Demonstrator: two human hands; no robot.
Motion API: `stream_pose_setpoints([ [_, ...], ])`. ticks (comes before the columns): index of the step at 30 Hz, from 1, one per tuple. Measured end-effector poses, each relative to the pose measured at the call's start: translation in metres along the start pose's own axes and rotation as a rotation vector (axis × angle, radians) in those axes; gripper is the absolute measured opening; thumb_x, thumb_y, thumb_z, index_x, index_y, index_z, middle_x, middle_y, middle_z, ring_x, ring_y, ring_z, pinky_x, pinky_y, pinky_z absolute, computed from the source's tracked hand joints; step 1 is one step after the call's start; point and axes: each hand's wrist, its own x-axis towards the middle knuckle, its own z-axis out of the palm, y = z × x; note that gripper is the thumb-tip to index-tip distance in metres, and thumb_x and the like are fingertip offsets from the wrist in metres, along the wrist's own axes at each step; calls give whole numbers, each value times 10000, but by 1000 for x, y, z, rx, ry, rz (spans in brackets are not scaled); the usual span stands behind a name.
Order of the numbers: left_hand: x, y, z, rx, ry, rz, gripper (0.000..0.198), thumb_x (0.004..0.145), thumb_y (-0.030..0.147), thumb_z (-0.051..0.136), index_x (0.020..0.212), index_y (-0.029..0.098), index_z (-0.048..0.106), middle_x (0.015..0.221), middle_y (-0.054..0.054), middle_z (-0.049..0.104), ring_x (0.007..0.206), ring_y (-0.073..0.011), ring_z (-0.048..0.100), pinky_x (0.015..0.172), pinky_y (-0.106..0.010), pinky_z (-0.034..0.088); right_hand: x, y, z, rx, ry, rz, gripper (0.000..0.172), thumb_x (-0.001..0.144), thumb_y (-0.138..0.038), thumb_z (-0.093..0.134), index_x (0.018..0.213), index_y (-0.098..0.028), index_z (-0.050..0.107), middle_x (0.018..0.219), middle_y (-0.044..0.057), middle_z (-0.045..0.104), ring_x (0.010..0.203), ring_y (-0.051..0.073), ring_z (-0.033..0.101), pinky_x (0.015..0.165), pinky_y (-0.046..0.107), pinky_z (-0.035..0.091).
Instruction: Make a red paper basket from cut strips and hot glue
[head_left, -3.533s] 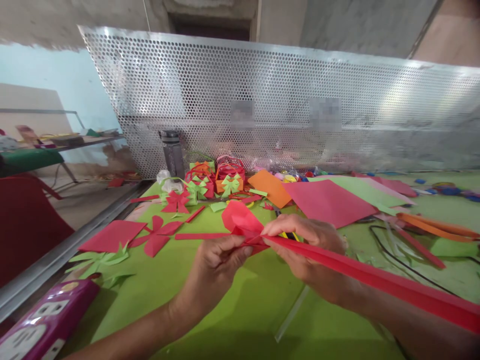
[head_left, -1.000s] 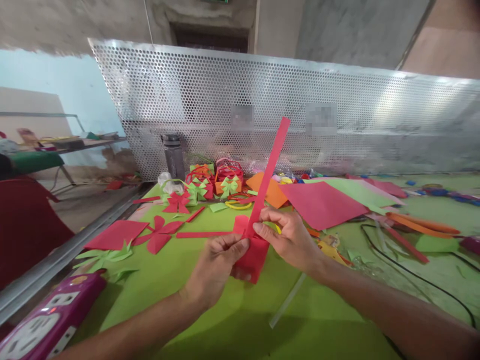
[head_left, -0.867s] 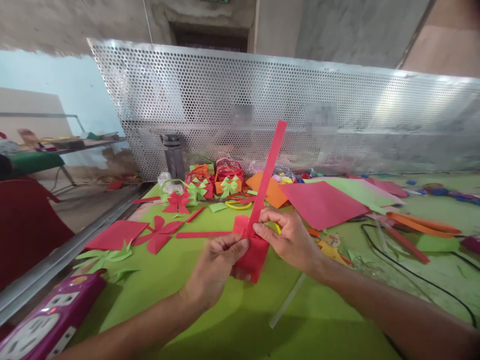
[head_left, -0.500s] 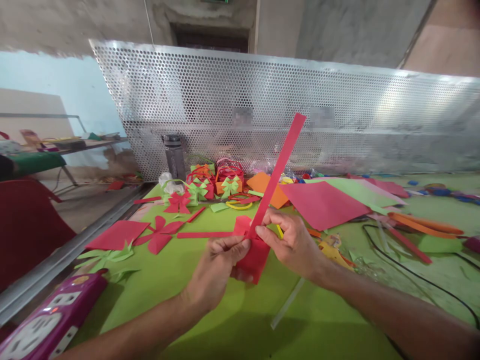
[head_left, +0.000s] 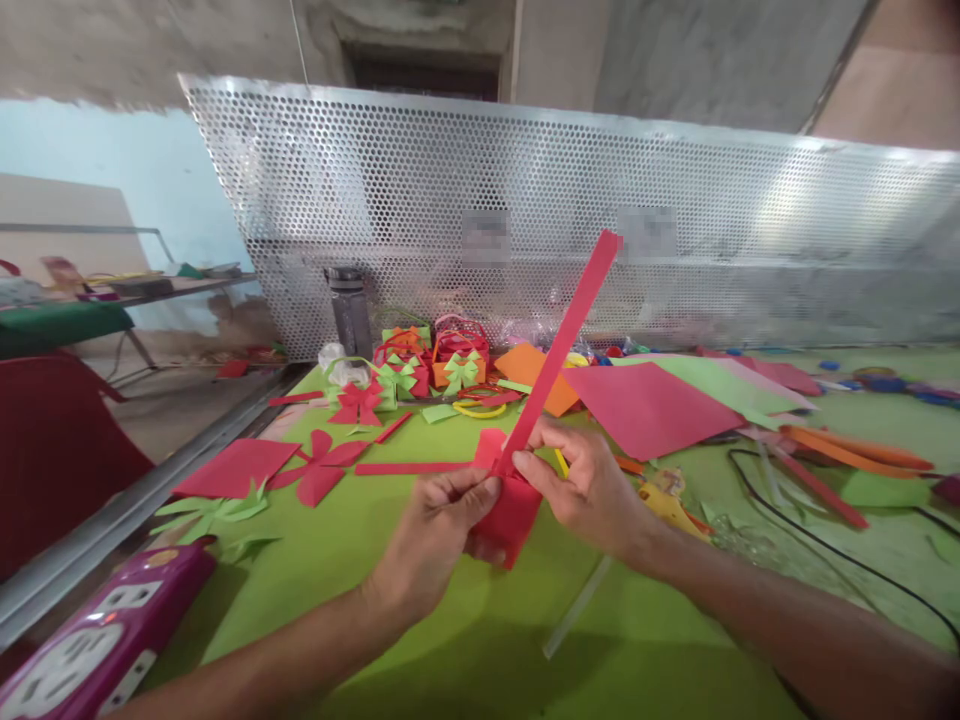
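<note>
A folded red paper piece (head_left: pixel 508 512) is held above the green table (head_left: pixel 420 620). My left hand (head_left: pixel 431 540) is closed, pinching its left edge. My right hand (head_left: pixel 581 480) pinches the base of a long red paper strip (head_left: pixel 566 340), which rises from the folded piece up and to the right. The two hands nearly touch at the pinch.
Red paper flowers (head_left: pixel 319 470), a red square (head_left: pixel 236 467) and green cut-outs (head_left: pixel 202 515) lie left. Paper baskets with bows (head_left: pixel 431 362), pink (head_left: pixel 645 405) and orange (head_left: pixel 536 372) sheets sit behind. A perforated metal screen (head_left: pixel 525 200) backs the table. A purple power strip (head_left: pixel 82 650) lies near left, a black cable (head_left: pixel 825 545) right.
The red strip swung from lying along my right arm to standing upright, and its top has since leaned further right. Both hands keep their pinch.
</note>
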Motion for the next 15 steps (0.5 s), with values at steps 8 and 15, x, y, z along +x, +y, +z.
stream_pose_setpoints([
  [8, 0, 8, -4, 356, -16, 219, 334, 720, 414, 605, 560, 122, 583, 491, 37, 404, 468, -64, 296, 438, -202, 226, 0, 0, 2, 31, -20, 0, 160, 806, -180, 511, 668, -197, 431, 624, -49, 436, 580, 92, 415, 569, 222, 351],
  [15, 0, 11, -1, 376, 8, 235, 333, 753, 409, 551, 560, 139, 566, 496, 35, 371, 477, -81, 279, 455, -220, 208, 0, 0, 1, 89, -13, -104, 44, 828, -187, 550, 796, -203, 575, 760, -10, 598, 757, 135, 564, 733, 267, 449],
])
